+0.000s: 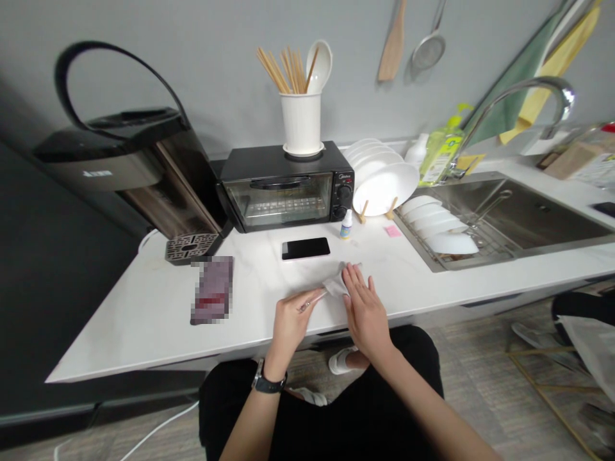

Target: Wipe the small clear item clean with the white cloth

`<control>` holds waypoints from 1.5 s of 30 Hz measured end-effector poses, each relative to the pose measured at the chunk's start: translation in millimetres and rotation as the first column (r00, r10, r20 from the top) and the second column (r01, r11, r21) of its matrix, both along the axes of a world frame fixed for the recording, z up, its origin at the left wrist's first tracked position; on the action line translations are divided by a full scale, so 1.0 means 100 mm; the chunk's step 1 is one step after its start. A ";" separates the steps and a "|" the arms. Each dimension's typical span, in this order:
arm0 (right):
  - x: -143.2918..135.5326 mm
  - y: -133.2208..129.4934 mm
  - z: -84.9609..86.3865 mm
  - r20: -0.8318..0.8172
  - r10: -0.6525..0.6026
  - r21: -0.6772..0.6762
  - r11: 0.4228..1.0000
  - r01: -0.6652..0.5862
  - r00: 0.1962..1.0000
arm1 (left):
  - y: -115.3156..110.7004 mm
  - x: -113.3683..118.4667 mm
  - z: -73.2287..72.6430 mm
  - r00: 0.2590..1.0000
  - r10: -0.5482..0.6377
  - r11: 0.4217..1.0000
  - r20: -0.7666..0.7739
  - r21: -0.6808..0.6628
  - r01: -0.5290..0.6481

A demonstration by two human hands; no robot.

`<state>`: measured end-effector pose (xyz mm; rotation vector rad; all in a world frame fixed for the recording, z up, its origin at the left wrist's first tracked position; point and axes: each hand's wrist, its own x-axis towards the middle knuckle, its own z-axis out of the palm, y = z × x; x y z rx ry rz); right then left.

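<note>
While hands (331, 317) press tissue (336, 283), phone (305, 248) behind, toaster oven (287, 187) beyond

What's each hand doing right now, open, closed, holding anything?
Left hand: closed, pinching a small thin tool against the white cloth.
Right hand: open, flat, pressing on the white cloth.

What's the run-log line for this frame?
left hand: pinches thin metal tool | right hand: flat on white cloth | counter: phone behind
</note>
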<state>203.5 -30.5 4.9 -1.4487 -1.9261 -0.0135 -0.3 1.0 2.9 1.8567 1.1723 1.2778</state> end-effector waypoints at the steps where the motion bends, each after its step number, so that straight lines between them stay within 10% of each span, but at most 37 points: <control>1: -0.10 -0.05 -0.03 -0.010 -0.038 0.010 0.999 0.038 0.999 | 0.00 -0.01 -0.01 1.000 -0.010 1.000 -0.009 0.002 0.010; 14: -0.78 -0.31 0.05 0.026 0.054 -0.008 0.998 -0.054 0.998 | -0.02 -0.06 0.00 0.990 0.074 0.997 -0.117 -0.029 -0.077; 25: 0.12 0.10 0.13 0.166 0.457 -0.159 0.887 -0.433 0.874 | 0.02 -0.08 -0.04 0.989 0.082 0.996 -0.124 -0.014 -0.084; 32: 0.36 0.21 0.09 0.036 0.187 -0.166 0.970 -0.179 0.982 | 0.00 -0.02 0.03 1.000 0.006 0.999 -0.018 -0.050 -0.007; 39: -0.25 -0.07 -0.17 -0.019 -0.157 0.002 0.988 0.157 0.987 | -0.02 -0.03 0.02 0.999 -0.034 0.999 -0.008 -0.021 0.034; 45: -0.66 -0.24 -0.09 0.022 -0.074 0.061 0.996 0.072 0.997 | 0.00 -0.07 0.00 0.989 0.041 0.998 -0.140 0.043 -0.035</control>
